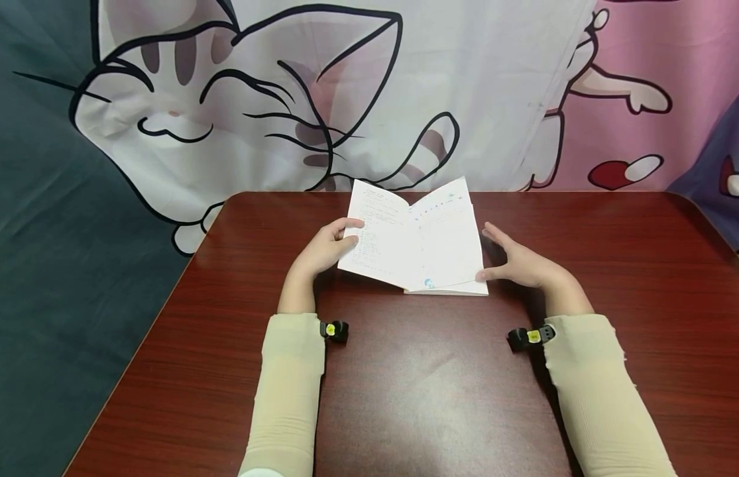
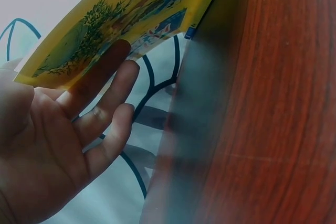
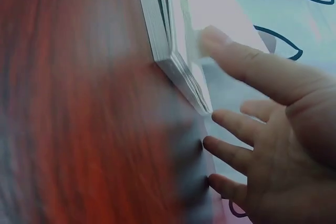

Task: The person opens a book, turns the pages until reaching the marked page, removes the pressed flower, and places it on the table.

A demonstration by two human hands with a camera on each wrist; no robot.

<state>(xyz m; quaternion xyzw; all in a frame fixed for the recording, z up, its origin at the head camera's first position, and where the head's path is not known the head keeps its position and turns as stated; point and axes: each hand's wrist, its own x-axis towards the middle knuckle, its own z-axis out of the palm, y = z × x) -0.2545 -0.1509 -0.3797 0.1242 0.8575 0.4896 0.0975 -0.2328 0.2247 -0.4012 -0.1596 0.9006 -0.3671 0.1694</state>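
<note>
An open book (image 1: 443, 245) lies on the table in the head view, with faint printed lines on its left page and small blue marks on its right page. My left hand (image 1: 326, 248) pinches the raised left side, thumb on the page and fingers behind. The left wrist view shows the yellow illustrated cover (image 2: 121, 19) above the fingers of that hand (image 2: 58, 145). At the book's lower right edge, my right hand (image 1: 521, 264) touches the page with its thumb. In the right wrist view, the other fingers of this hand (image 3: 283, 135) are spread beside the page block (image 3: 181, 74).
The reddish-brown table (image 1: 429, 397) extends around the book. Behind its far edge hangs a curtain (image 1: 494, 86) with cartoon cats. Each sleeve carries a small black wrist camera, one on the left (image 1: 338, 331) and one on the right (image 1: 518, 340).
</note>
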